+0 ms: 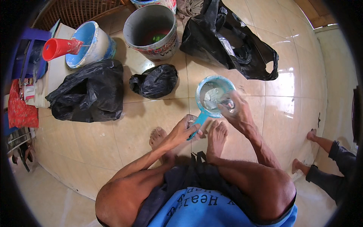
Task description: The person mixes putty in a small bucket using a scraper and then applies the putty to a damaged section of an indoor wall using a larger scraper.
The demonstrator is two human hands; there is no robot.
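Observation:
A light blue plastic scoop (211, 94) with a handle stands on the tiled floor just beyond my bare feet. It holds a grey wet paste. My left hand (186, 128) grips the scoop's blue handle at its lower left. My right hand (233, 108) is over the scoop's right rim, fingers coated in grey paste and closed around a small metal tool that is blurred. I squat, with my knees in the lower part of the view.
Three black plastic bags lie on the floor: a large one (89, 92) at left, a small one (155, 80) in the middle, an open one (230, 41) at right. A grey bucket (151, 32) and a blue tub (90, 43) with a red cone stand behind. Another person's feet (312, 151) are at right.

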